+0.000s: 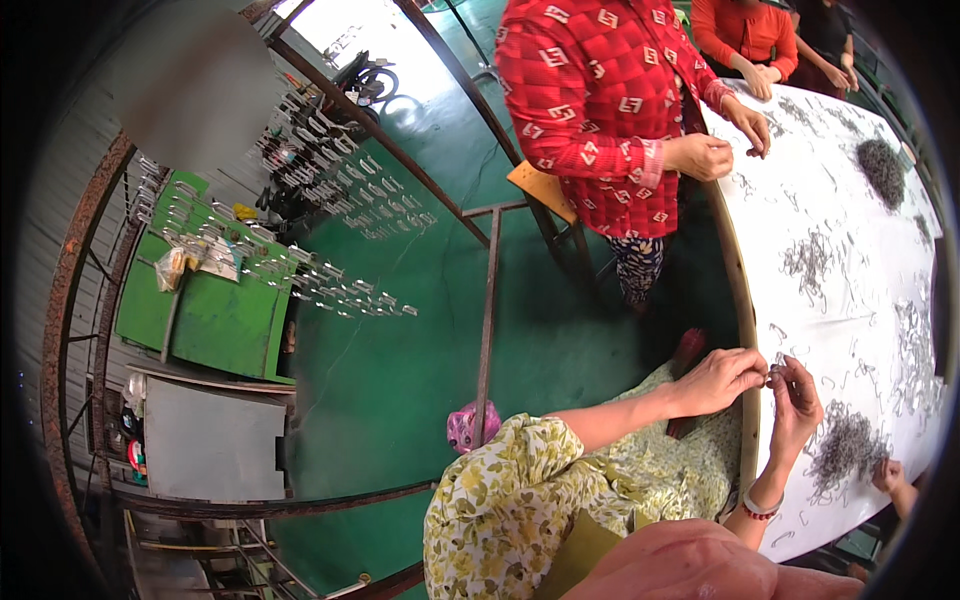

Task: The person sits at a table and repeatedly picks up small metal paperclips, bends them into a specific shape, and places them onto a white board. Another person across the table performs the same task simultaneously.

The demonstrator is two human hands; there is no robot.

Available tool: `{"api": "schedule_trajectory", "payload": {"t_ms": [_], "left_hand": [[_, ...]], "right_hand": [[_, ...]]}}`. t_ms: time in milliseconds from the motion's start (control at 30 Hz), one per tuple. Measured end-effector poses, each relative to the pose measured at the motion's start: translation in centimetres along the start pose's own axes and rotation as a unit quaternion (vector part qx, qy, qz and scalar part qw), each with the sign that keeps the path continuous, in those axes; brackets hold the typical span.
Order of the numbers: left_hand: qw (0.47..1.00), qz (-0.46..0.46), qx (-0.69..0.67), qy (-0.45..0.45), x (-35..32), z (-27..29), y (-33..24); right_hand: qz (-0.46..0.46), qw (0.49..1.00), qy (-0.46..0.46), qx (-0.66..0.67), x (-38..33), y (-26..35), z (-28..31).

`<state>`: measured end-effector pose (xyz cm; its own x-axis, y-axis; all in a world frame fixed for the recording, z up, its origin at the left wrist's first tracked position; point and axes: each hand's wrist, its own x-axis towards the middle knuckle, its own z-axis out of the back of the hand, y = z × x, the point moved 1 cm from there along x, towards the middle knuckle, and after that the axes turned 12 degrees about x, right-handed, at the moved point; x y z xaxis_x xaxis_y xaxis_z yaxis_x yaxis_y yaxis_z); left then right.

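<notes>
Over the near edge of the white table (800,290), my left hand (715,382) pinches with thumb and forefinger. My right hand (797,405), with a bracelet at the wrist, is closed in a pinch just beside it. The fingertips of both hands almost meet around a small dark metal piece (774,371), too small to make out fully. Thin hook-shaped metal pieces (778,331) lie scattered on the table close to my fingers. A tangled heap of dark metal pieces (845,452) lies to the right of my right hand.
Across the table stands a person in a red patterned shirt (610,110), hands over the edge; others are beyond. Another person's hand (886,476) reaches in at the right. More heaps (881,172) lie farther off. Left are a rusty frame (487,320), hanging metal parts (375,205) and a green cabinet (215,325).
</notes>
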<state>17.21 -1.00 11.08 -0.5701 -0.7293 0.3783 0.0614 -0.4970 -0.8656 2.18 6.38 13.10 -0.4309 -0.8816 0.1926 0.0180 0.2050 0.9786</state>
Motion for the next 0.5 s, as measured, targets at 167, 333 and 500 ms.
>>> {"api": "schedule_trajectory", "payload": {"t_ms": [167,333,500], "left_hand": [[0.998,-0.035,0.043,-0.018,0.5,-0.5,-0.9],[0.999,-0.009,0.041,-0.025,-0.2,-1.6,0.4],[0.998,0.010,0.058,0.027,-0.6,-3.0,1.7]], "right_hand": [[-0.022,0.996,-0.071,-0.051,-0.8,0.9,0.9],[0.018,0.999,-0.025,-0.014,-0.6,1.2,-0.1],[0.029,0.999,-0.032,0.022,-1.3,0.2,0.9]]}}
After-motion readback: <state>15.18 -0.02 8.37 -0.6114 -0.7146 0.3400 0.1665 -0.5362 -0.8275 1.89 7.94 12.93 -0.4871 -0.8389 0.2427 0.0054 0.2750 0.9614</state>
